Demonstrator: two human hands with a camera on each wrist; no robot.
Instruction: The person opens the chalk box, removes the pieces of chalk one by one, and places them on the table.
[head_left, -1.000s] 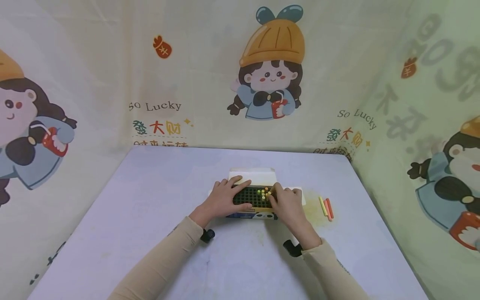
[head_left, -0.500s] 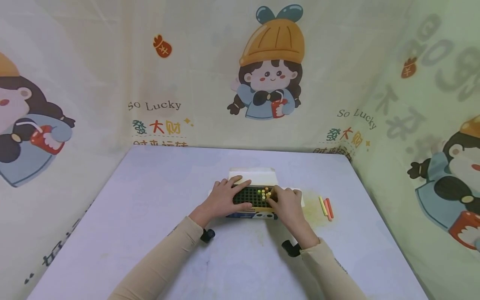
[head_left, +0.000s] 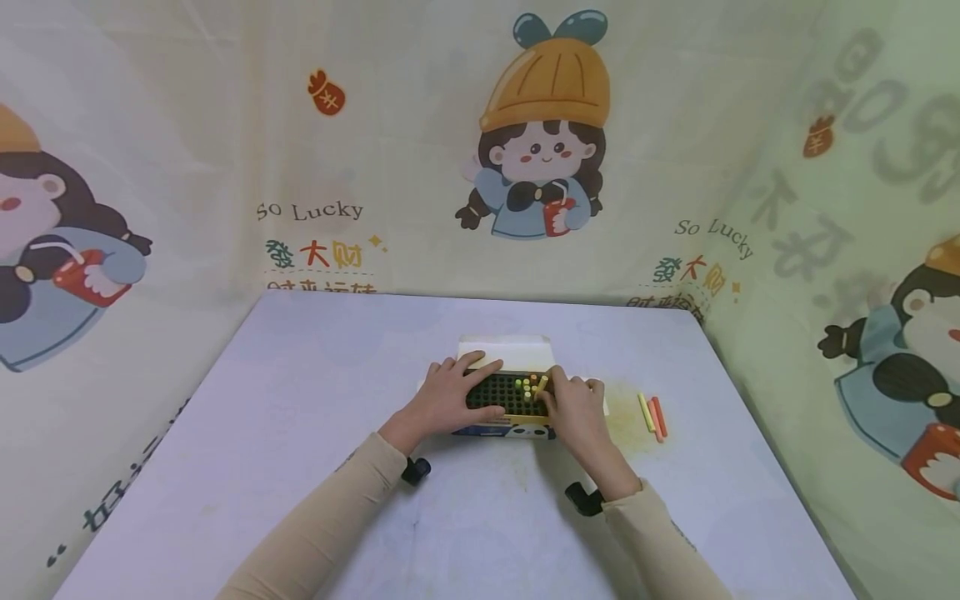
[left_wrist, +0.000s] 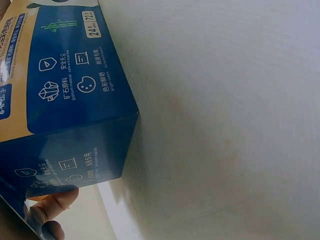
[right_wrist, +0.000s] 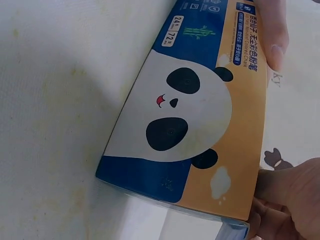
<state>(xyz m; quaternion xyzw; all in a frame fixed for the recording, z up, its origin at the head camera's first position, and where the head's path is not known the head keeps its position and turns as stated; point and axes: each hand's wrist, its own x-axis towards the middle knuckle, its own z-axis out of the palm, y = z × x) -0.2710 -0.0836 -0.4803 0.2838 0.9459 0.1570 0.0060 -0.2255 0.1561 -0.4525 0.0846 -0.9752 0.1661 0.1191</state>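
A blue and yellow chalk box (head_left: 491, 430) with a panda face on its front stands in the middle of the table. Its top shows a dark grid of holes (head_left: 491, 392), with several short chalk ends grouped at the right. My left hand (head_left: 450, 397) holds the box's left part, thumb along the near top edge and fingers spread towards the far side. Over the right end, my right hand (head_left: 576, 410) pinches a yellow chalk stick (head_left: 542, 385) that rises slanted from the grid. In the right wrist view the curled right fingers (right_wrist: 272, 220) partly hide behind the box.
An opened white flap (head_left: 504, 353) rises behind the box, and another white flap sticks out at its right. One yellow chalk (head_left: 647, 412) and two orange-red chalks (head_left: 660, 417) lie right of the right hand. Yellowish dust marks the table (head_left: 630, 412) there.
The yellow chalk in my right fingers now shows more of its length above the grid and leans over. The right fingertips have shifted slightly; the left hand and box stay put.
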